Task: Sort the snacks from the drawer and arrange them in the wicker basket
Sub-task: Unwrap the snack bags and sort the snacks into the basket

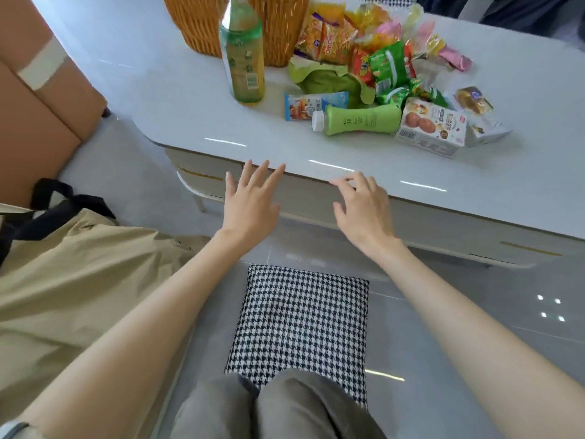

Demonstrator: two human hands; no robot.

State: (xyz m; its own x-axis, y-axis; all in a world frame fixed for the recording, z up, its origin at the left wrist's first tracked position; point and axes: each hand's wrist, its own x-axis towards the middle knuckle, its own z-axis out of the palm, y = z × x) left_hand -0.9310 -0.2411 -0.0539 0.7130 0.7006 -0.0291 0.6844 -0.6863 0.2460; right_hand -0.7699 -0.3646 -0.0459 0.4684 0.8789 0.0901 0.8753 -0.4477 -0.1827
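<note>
A heap of snack packets point(373, 58) lies on the white table point(177, 99), beside a green bottle point(361, 119) on its side, a printed carton point(432, 128) and a tall upright drink bottle point(243, 55). Two orange wicker baskets point(278, 26) stand at the table's far edge, behind the tall bottle. My left hand point(251, 201) hovers with fingers spread in front of the shut drawer front point(304, 198) under the table edge. My right hand point(364, 207) is beside it, fingers loosely curled, fingertips at the table's rim. Neither hand holds anything.
A houndstooth cushion point(300, 321) lies on the grey floor below my arms, by my knees. A beige bag with black straps point(63, 264) sits at the left, with a taped cardboard box point(41, 90) behind it.
</note>
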